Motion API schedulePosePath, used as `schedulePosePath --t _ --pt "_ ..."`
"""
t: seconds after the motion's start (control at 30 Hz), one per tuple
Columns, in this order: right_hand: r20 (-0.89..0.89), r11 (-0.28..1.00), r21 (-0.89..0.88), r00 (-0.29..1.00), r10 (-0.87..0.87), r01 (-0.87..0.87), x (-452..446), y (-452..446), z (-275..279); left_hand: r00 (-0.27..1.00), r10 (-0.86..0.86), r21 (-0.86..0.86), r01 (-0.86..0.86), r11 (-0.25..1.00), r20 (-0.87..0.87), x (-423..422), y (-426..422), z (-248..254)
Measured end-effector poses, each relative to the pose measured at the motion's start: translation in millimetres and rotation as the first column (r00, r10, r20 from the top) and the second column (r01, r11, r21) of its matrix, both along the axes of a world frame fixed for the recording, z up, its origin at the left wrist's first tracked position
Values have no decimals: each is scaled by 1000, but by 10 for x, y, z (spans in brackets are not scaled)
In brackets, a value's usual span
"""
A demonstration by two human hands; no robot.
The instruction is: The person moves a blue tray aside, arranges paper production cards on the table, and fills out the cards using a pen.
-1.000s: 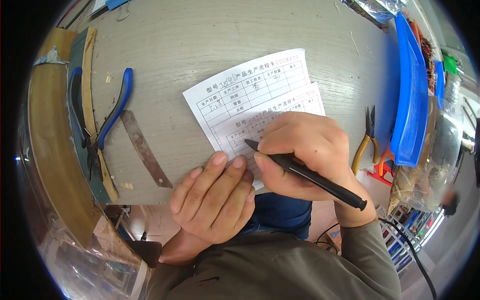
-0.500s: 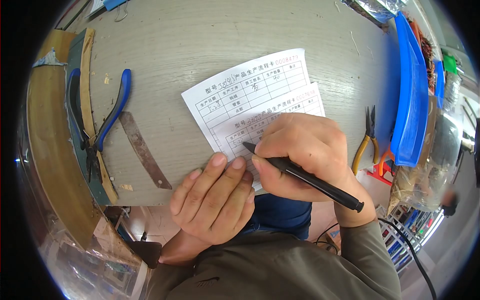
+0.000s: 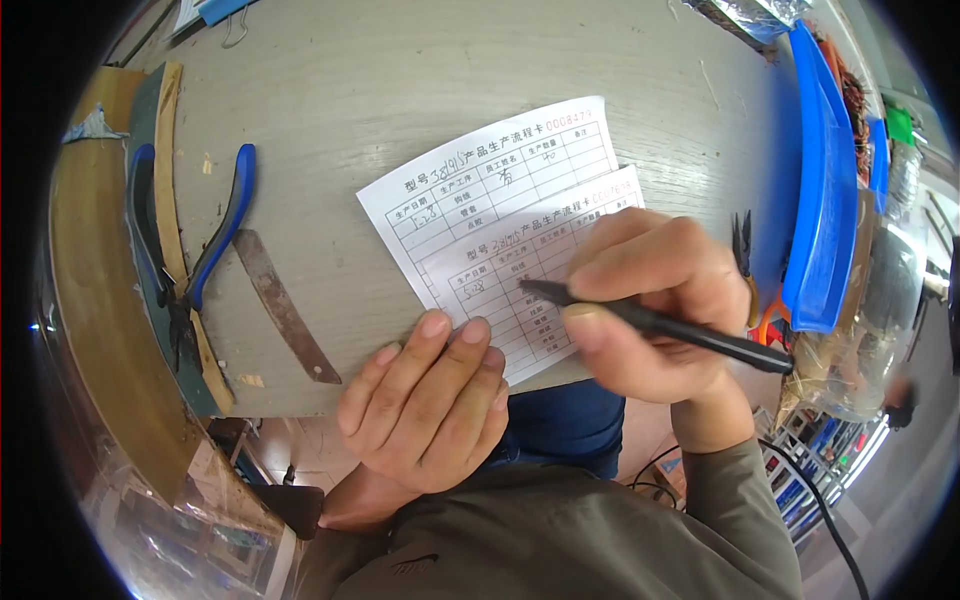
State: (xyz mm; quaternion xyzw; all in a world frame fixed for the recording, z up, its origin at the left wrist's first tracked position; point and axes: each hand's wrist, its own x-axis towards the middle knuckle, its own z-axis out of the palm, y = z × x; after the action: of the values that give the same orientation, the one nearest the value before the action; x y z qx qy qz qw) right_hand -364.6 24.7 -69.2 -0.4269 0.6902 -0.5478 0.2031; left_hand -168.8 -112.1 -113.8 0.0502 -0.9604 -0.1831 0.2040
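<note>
Two printed paper forms overlap on the grey table. The upper form (image 3: 480, 160) has handwriting in several cells; the lower form (image 3: 500, 310) lies partly over it, with a date written in its left column. My right hand (image 3: 655, 310) grips a black pen (image 3: 690, 332) between thumb and fingers, its tip above the lower form's middle columns. My left hand (image 3: 430, 405) rests at the table's front edge, fingers stretched out, the fingertips at the form's lower left edge.
Blue-handled pliers (image 3: 185, 290) and a rusty metal strip (image 3: 285, 305) lie at left beside a wooden strip (image 3: 168, 190). On the right are yellow-handled pliers (image 3: 742, 245), partly behind my hand, and a blue tray (image 3: 820, 190). A blue binder clip (image 3: 222, 10) is at the top.
My right hand has moved right with the pen, uncovering more of the lower form. The date there now reads with an added digit. My left hand has stayed nearly still.
</note>
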Motion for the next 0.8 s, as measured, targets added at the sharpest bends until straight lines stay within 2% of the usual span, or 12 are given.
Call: schedulePosePath --t 0.03,0.2,0.3,0.4,0.53,0.57,0.67,0.7,0.8 --pt "48 1000 -14 999 -12 12 8 32 6 1000 0 5 0 1000 -14 -9 2 -4" --pt "-69 991 125 997 -45 53 118 129 58 1000 -26 13 26 1000 -16 -28 -6 24" --pt "-35 984 152 995 -92 96 257 120 30 998 13 96 -6 995 -68 -47 35 3" --pt "-91 982 106 985 -150 159 368 78 -16 992 34 54 -28 998 -123 -40 50 22" --pt "-41 987 83 990 -132 135 415 22 9 997 -20 14 21 1000 -75 -25 39 23" --pt "21 993 43 993 -113 112 396 30 -13 999 -29 -2 29 1000 -42 -32 43 25" --pt "-42 983 113 989 -142 146 255 91 57 999 -38 -11 38 999 -14 -52 49 29" --pt "-59 963 211 986 -158 167 210 115 119 999 -39 -7 39 999 -17 -55 47 29" --pt "-182 986 128 979 -86 111 80 137 74 999 -39 -2 39 999 -14 -50 47 23"
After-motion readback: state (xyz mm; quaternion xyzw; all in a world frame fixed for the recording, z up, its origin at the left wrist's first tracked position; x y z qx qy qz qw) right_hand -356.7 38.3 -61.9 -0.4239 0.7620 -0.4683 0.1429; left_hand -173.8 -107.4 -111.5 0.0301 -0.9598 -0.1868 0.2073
